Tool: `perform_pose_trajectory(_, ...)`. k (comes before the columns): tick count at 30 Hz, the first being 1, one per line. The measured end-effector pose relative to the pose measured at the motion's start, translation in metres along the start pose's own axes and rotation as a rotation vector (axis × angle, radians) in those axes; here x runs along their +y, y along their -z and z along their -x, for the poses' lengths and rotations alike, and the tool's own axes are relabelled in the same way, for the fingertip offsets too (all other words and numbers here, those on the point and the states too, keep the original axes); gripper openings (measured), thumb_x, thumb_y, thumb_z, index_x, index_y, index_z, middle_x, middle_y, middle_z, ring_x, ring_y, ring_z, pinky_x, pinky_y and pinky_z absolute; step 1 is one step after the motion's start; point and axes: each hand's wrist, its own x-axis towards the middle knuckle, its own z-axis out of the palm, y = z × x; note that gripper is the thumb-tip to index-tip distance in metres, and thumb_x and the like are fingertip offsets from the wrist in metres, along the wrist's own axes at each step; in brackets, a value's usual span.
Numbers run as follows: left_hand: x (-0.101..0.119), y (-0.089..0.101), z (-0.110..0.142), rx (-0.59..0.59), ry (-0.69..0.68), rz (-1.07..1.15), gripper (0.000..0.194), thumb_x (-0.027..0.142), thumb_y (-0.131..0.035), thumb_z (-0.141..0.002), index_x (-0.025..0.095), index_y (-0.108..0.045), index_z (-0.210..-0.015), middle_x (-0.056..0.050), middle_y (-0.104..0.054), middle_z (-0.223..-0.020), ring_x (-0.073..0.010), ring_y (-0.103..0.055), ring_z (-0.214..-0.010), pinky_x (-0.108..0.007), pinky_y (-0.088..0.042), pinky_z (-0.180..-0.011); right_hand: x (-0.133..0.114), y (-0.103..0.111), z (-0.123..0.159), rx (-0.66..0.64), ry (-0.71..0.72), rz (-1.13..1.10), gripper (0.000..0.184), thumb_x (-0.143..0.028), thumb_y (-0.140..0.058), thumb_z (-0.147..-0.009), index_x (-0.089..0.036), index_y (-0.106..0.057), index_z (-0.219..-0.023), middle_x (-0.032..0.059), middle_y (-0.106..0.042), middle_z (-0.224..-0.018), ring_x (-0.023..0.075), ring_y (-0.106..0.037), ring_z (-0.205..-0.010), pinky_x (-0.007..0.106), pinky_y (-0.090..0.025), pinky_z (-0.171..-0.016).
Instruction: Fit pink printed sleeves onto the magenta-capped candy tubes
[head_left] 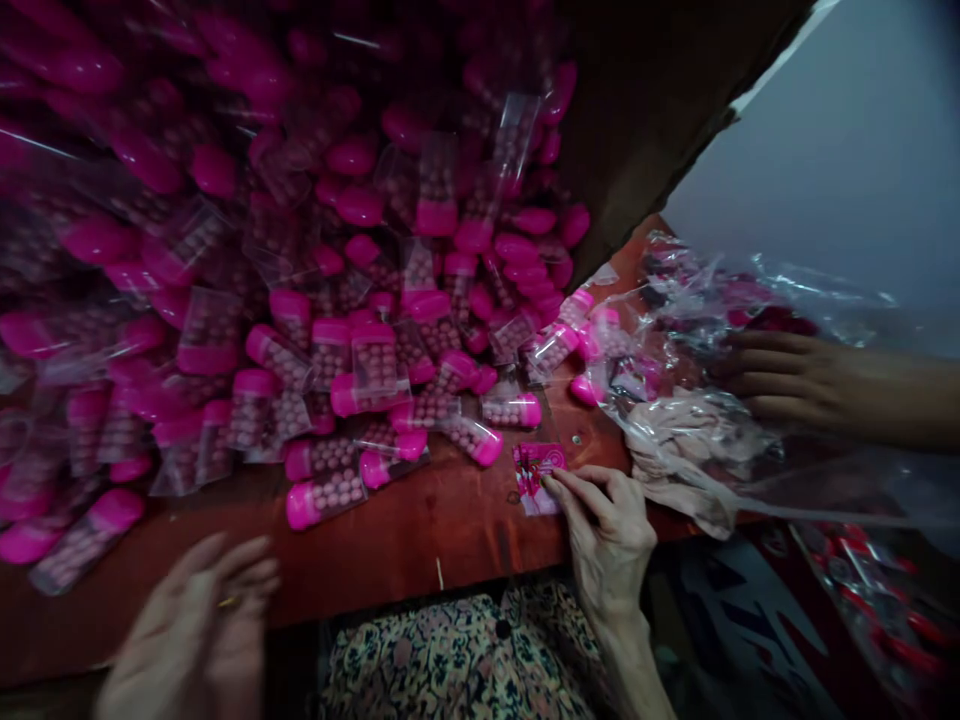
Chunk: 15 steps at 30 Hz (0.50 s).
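Thumb and fingertips of my right hand (609,525) are closed on the edge of a small pink printed card (537,480), which lies at the table's front. My left hand (199,625) is at the lower left, blurred by motion, with its fingers stretched out and nothing visible in them. Beyond both hands is a big heap of clear packs with bright pink caps and round pink beads inside. The closest ones include a bead pack (326,497) between my hands and another bead pack (86,540) near my left hand.
Another person's hand (787,378) reaches from the right over a clear plastic bag (697,330) with pink items. A crumpled beige cloth (682,450) sits by my right hand. A dark, rough-edged panel (637,130) overhangs the red-brown table (465,535). Red packaged items (885,590) are lower right.
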Motion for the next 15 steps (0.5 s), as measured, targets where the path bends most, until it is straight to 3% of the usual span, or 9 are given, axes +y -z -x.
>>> perform_pose_trajectory(2,-0.006,-0.040,0.010,-0.180,-0.052,0.042,0.026,0.032,-0.076,-0.060,0.021,-0.067,-0.082,0.001,-0.072,-0.075,-0.0166,-0.063,-0.067,-0.026,-0.051,-0.061,-0.001,-0.002,0.000,0.010,-0.006,-0.006,0.012,-0.026,-0.062,-0.081,-0.018,-0.070,-0.086,0.0032,-0.056,-0.075,0.0168,-0.050,-0.074,0.030,-0.043,-0.064)
perform_pose_trajectory(4,-0.015,-0.075,0.024,-0.410,-0.017,-0.036,0.023,0.029,-0.075,-0.063,0.017,-0.068,-0.081,-0.004,-0.073,-0.073,-0.0159,-0.063,-0.064,-0.025,-0.051,-0.060,0.000,-0.003,0.000,0.028,-0.022,-0.040,0.011,-0.025,-0.063,-0.081,-0.019,-0.070,-0.086,0.0026,-0.056,-0.075,0.0165,-0.051,-0.073,0.030,-0.044,-0.064)
perform_pose_trajectory(6,-0.023,-0.099,0.038,-0.554,0.007,-0.122,0.018,0.028,-0.071,-0.067,0.016,-0.069,-0.080,-0.006,-0.072,-0.073,-0.0147,-0.063,-0.064,-0.024,-0.051,-0.062,0.001,-0.003,0.001,0.074,-0.037,-0.084,0.011,-0.023,-0.062,-0.081,-0.020,-0.070,-0.087,0.0020,-0.056,-0.075,0.0159,-0.052,-0.072,0.030,-0.045,-0.063)
perform_pose_trajectory(10,-0.030,-0.120,0.047,-0.755,-0.005,-0.232,0.019,0.030,-0.067,-0.071,0.016,-0.070,-0.083,-0.009,-0.073,-0.080,-0.0165,-0.064,-0.068,-0.025,-0.049,-0.061,-0.001,0.000,0.003,0.189,-0.029,-0.119,0.014,-0.017,-0.060,-0.082,-0.023,-0.069,-0.091,0.0015,-0.056,-0.078,0.0147,-0.054,-0.070,0.030,-0.047,-0.063)
perform_pose_trajectory(15,-0.029,-0.140,0.043,-0.813,-0.054,-0.274,0.033,0.024,-0.077,-0.058,0.017,-0.071,-0.090,-0.006,-0.072,-0.076,-0.0172,-0.061,-0.066,-0.025,-0.047,-0.058,-0.020,0.007,0.002,0.156,0.181,-0.119,0.031,-0.007,-0.064,-0.076,-0.030,-0.068,-0.097,0.0015,-0.058,-0.081,0.0163,-0.055,-0.077,0.030,-0.047,-0.063)
